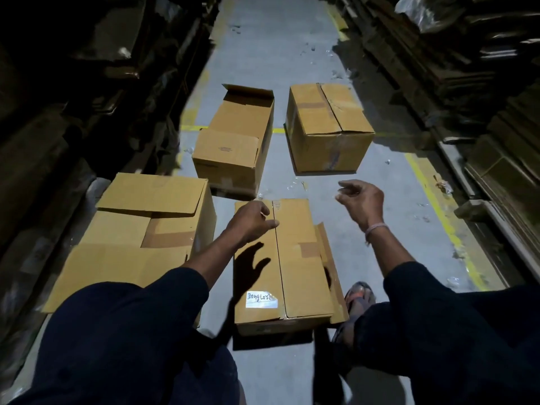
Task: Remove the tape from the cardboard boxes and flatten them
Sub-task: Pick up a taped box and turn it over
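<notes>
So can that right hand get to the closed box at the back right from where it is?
Probably yes. The right hand hangs open in the air with only bare floor between it and the closed box; nothing blocks the way, though the person may need to lean forward.

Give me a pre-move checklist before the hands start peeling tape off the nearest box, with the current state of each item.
1. Nearest box within reach, top flaps closed: ok.
2. Left hand over the centre seam: ok; contact with the box: cannot tell.
3. Right hand free, open, holding nothing: ok.
4. Tape along the seam visible to grab: cannot tell; only a brown patch near the right edge shows.
5. Side flap on the right lies flat against the box: not ok, it sticks out.
6. Floor beside the box free for flattening: ok.
</notes>
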The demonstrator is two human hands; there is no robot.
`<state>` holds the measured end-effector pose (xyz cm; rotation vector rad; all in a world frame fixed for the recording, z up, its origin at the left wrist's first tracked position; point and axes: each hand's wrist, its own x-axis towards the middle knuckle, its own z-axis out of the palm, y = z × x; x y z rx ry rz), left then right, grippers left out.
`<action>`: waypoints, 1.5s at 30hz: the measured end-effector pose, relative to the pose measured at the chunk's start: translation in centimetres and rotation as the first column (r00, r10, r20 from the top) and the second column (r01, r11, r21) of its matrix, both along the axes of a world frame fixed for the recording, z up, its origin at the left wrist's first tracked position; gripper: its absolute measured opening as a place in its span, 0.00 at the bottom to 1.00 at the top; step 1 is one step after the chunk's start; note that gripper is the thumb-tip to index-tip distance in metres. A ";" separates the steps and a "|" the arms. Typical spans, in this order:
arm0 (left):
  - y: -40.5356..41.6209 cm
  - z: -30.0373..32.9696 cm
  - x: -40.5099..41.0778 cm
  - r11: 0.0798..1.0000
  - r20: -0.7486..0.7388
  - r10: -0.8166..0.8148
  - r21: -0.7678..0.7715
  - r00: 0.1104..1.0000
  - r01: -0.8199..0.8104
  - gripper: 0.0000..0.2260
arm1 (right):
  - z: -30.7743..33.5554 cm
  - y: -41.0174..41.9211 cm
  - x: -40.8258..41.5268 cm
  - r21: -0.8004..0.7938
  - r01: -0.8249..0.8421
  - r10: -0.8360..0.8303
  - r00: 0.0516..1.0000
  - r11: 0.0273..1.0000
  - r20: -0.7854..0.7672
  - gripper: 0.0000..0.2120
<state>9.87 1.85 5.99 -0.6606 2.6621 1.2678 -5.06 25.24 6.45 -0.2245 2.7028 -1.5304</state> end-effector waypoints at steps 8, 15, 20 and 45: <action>3.2 -0.8 -3.3 0.990 -0.012 -0.131 -0.048 0.991 0.130 0.25 | -1.0 2.8 -6.3 0.150 0.059 -0.057 0.998 0.987 -0.014 0.16; 5.6 0.3 -5.8 0.989 -0.091 -0.126 -0.085 0.988 0.118 0.25 | -2.4 3.7 -9.6 0.212 0.322 -0.285 0.940 0.923 -0.186 0.09; 4.8 -0.8 -4.9 0.987 -0.041 -0.123 -0.107 0.992 0.118 0.24 | -2.6 4.1 -9.8 0.176 0.413 -0.382 0.906 0.894 -0.185 0.04; 3.0 -11.3 2.6 0.974 0.426 -0.021 -0.197 0.905 0.115 0.43 | -13.7 -4.8 8.1 0.540 -0.405 0.240 0.905 0.738 0.352 0.51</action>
